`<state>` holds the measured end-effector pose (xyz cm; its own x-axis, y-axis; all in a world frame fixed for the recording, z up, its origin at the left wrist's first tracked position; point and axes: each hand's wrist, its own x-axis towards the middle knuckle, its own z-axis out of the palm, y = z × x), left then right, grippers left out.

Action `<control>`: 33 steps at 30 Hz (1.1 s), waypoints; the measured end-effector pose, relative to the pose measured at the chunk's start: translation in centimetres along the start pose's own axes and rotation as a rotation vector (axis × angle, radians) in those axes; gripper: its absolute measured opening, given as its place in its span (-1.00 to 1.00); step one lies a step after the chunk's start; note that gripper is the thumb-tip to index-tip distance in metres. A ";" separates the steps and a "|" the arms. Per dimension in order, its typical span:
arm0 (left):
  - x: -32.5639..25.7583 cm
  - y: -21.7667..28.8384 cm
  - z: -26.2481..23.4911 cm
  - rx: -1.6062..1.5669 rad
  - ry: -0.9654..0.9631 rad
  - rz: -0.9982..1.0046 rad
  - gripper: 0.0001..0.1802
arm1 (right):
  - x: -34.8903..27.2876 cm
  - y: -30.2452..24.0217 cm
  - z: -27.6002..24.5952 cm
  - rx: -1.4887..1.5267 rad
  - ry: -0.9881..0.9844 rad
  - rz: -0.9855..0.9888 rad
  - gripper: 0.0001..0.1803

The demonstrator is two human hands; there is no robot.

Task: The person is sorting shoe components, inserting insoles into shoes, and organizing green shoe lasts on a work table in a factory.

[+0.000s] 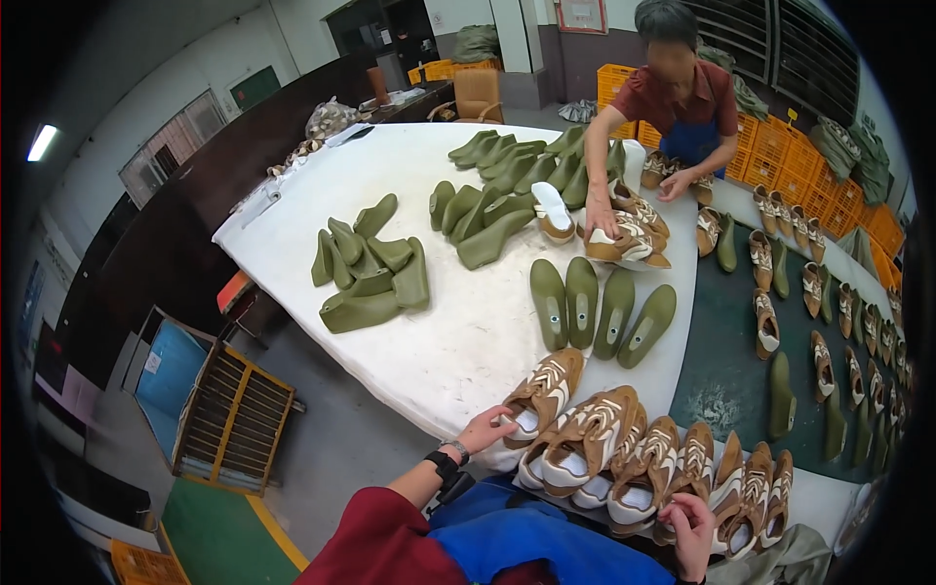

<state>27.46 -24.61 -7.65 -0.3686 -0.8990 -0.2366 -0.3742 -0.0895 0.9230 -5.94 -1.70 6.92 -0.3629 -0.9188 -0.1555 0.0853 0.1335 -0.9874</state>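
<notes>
A row of brown-and-white lace-up sneakers (595, 429) lines the near edge of the white-covered table (390, 390). At its left end, my left hand (480, 430) has its fingers closed at the heel edge of one brown sneaker (552, 382), whose pale insole shows. My right hand (690, 526) is raised by the right part of the row, thumb and fingers pinched together beside another sneaker (694, 466). Whatever may be between those fingertips is too small to make out. Just beyond the row lie several green shoe lasts (614, 312), soles up.
Across the table a co-worker (687, 112) handles sneakers (624, 239). More green lasts (369, 278) lie in heaps on the table. Sneakers and lasts stand in lines on a dark green surface (717, 351) to the right. A slatted wooden rack (234, 414) stands on the floor at left.
</notes>
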 end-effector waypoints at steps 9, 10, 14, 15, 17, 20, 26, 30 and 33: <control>5.7 -7.0 -30.9 0.733 0.683 0.219 -0.23 | -3.0 -3.9 14.6 -0.088 0.082 0.042 -0.77; 6.1 -6.8 -35.1 0.894 0.769 0.278 -0.24 | -2.7 -4.3 17.5 -0.082 0.039 0.092 -0.78; 7.7 -8.1 -44.8 1.052 0.630 0.178 -0.30 | 0.8 -6.2 29.1 -0.326 -0.159 -0.057 -0.81; 8.2 -8.7 -45.7 0.971 0.494 0.104 -0.33 | 2.6 -6.9 31.5 -0.468 -0.269 -0.149 -0.78; 9.2 -8.8 -46.7 0.945 0.320 0.050 -0.43 | 7.1 -7.4 36.3 -0.612 -0.460 -0.259 -0.74; 8.7 -8.9 -48.4 0.861 0.123 -0.016 -0.35 | 15.2 -7.6 44.9 -0.639 -0.760 -0.096 -0.73; 8.0 -9.1 -42.2 0.120 0.002 0.051 -0.16 | 30.8 5.9 59.1 -1.095 -0.460 -0.333 -0.10; 8.0 -10.3 -42.0 0.202 0.051 0.033 -0.17 | 35.0 9.6 64.2 -1.176 -0.231 -0.168 0.05; 8.6 -10.4 -41.3 0.193 0.048 0.062 -0.16 | 35.5 8.0 63.9 -1.114 -0.306 -0.030 0.06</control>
<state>63.36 -49.12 -6.76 -0.3567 -0.9200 -0.1622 -0.5101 0.0464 0.8588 41.17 -56.96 -4.61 -0.0979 -0.9584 -0.2681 -0.8408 0.2238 -0.4929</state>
